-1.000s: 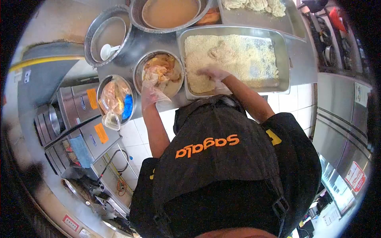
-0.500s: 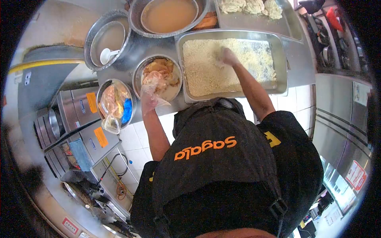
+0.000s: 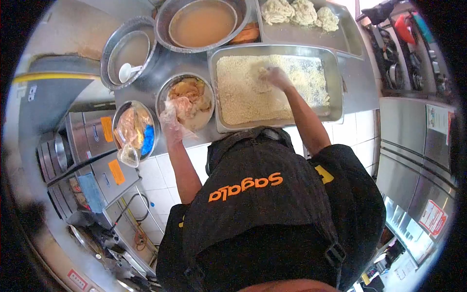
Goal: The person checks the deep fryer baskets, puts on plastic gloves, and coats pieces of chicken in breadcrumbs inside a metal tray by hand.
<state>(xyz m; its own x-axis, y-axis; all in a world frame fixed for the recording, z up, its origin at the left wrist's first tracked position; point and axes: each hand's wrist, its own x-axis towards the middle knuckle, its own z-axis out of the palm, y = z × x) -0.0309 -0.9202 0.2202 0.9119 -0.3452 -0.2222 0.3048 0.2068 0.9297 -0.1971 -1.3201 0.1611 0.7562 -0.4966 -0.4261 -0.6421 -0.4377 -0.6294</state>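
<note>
A clear plastic glove covers my left hand (image 3: 172,121), which is closed on a piece of raw meat (image 3: 181,107) at the near left of a round metal bowl. More raw meat (image 3: 189,89) lies in that bowl (image 3: 210,118). My right hand (image 3: 276,78), also gloved, is over the far middle of a rectangular metal tray (image 3: 337,109). Pale crumbly coating (image 3: 243,97) covers most of the tray floor. The right fingers touch a coated lump in it; whether they grip it is too blurred to tell.
Two large basins of liquid (image 3: 202,22) (image 3: 129,56) stand at the far left, one with a white scoop (image 3: 127,72). A smaller bowl (image 3: 154,146) holds bagged meat and blue plastic. Coated lumps (image 3: 304,13) lie in another tray (image 3: 352,36) beyond.
My right hand has moved from the tray's near left part to its far middle. The left hand stays at the meat bowl. The camera view has shifted slightly.
</note>
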